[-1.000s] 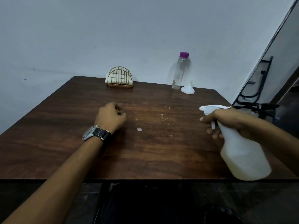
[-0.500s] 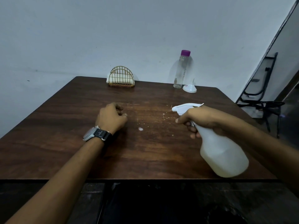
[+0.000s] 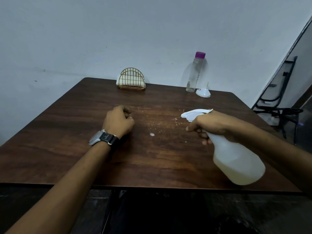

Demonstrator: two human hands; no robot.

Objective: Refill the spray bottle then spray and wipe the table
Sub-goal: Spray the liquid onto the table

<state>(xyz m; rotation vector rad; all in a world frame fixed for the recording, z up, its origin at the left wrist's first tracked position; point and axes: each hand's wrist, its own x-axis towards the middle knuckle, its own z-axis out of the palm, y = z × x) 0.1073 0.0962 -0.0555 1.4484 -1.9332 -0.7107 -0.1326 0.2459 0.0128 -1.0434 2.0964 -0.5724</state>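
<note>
My right hand (image 3: 211, 125) grips the neck and trigger of a white translucent spray bottle (image 3: 236, 159) holding pale liquid, lifted above the right front of the dark wooden table (image 3: 67, 132). Its nozzle points left toward crumbs and small droplets (image 3: 155, 125) at the table's middle. My left hand (image 3: 118, 121), with a wristwatch, rests on the table left of the crumbs, fingers curled and holding nothing. A gold wire holder with white napkins (image 3: 131, 81) stands at the table's far edge.
A clear bottle with a purple cap (image 3: 194, 73) stands at the far right by the wall, with a white funnel (image 3: 203, 92) upside down beside it. A black metal chair frame (image 3: 276, 105) stands off the table's right side.
My right hand has carried the spray bottle leftward from the table's right edge toward the crumbs. My left hand has stayed put.
</note>
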